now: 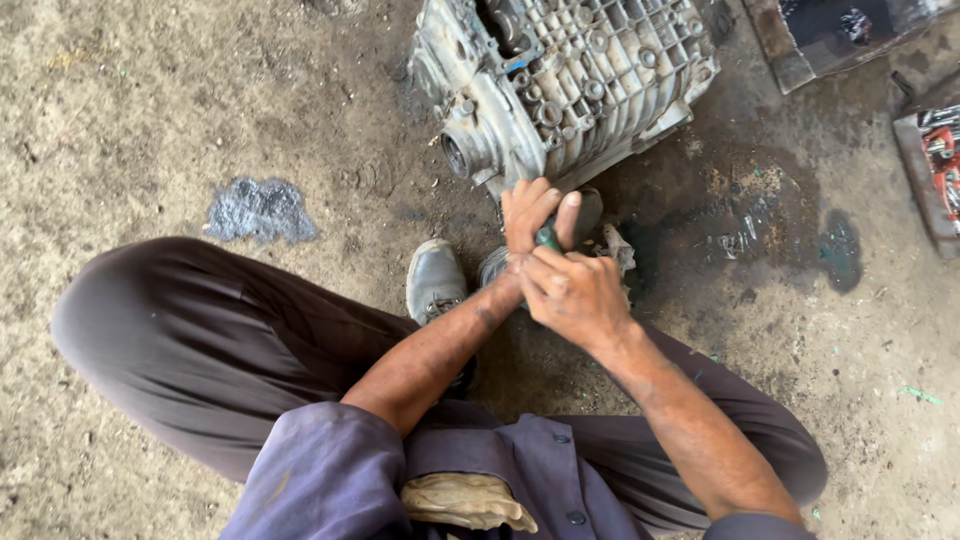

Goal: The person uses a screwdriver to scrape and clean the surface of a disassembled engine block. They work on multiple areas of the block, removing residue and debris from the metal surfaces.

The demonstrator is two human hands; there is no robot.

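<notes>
I sit on a dirt floor with a grey ribbed metal gearbox housing (560,80) lying just ahead of my feet. My left hand (532,215) is wrapped around a dark green tool handle (548,238) just below the housing's lower edge. My right hand (575,295) closes over the same handle from the near side, pressed against my left hand. The tool's working end is hidden behind my fingers. A small grey metal part (618,245) pokes out beside my right hand.
My grey shoe (435,280) rests left of my hands. A dark oily stain (760,220) spreads right of the housing. A metal tray (830,35) stands at the top right and a box of tools (935,165) at the right edge. A grey patch (260,210) marks the floor on the left.
</notes>
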